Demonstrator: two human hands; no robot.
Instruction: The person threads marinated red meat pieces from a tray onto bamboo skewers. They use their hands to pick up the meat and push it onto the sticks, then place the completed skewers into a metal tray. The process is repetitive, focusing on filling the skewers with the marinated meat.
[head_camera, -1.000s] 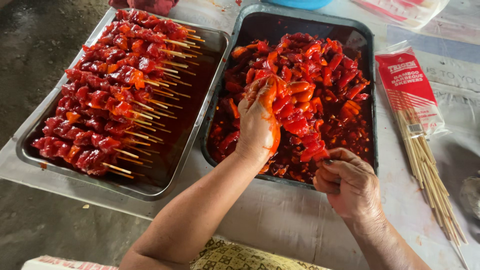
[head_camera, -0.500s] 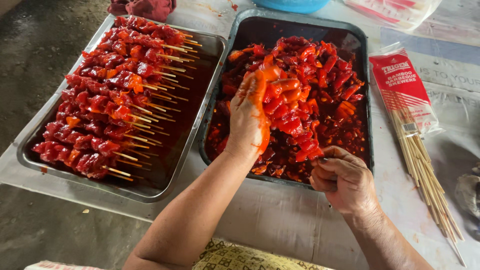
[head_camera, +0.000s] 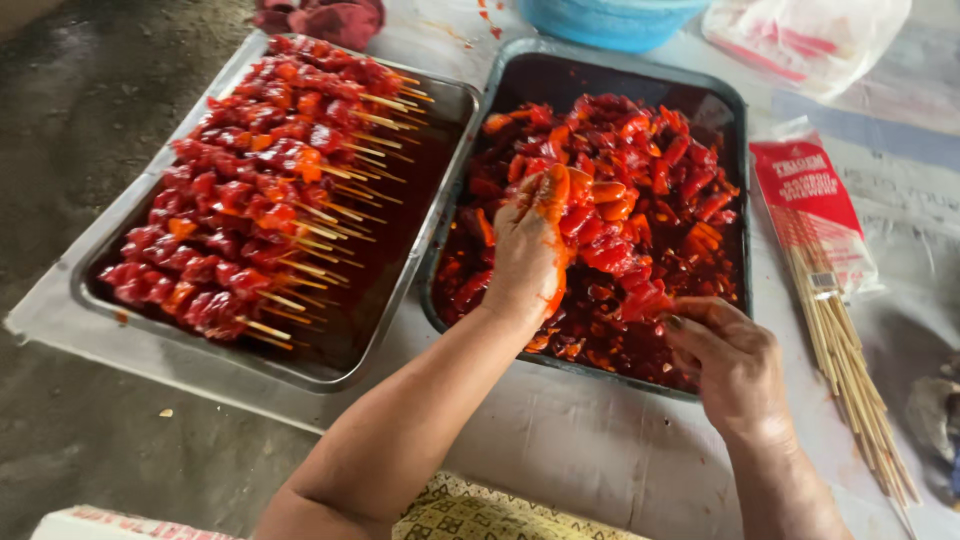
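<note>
A dark metal tray (head_camera: 742, 205) holds a heap of red marinated meat pieces (head_camera: 640, 190). My left hand (head_camera: 528, 250), smeared with orange sauce, rests on the heap with its fingers pressed into the meat. My right hand (head_camera: 728, 360) is at the tray's near right edge, its fingers closed on a meat piece (head_camera: 645, 300); any stick in it is hidden. To the left, a second metal tray (head_camera: 100, 300) carries rows of meat skewers (head_camera: 250, 200) with their stick ends pointing right.
A red-and-clear packet of bamboo sticks (head_camera: 825, 260) lies right of the meat tray, loose ends toward me. A blue bowl (head_camera: 620, 20) and a plastic bag (head_camera: 800, 35) sit at the far edge. Patterned cloth (head_camera: 480, 515) is near my body.
My left hand has slid a little farther up over the meat heap. My right hand has stayed near the tray's front edge, pinching a piece.
</note>
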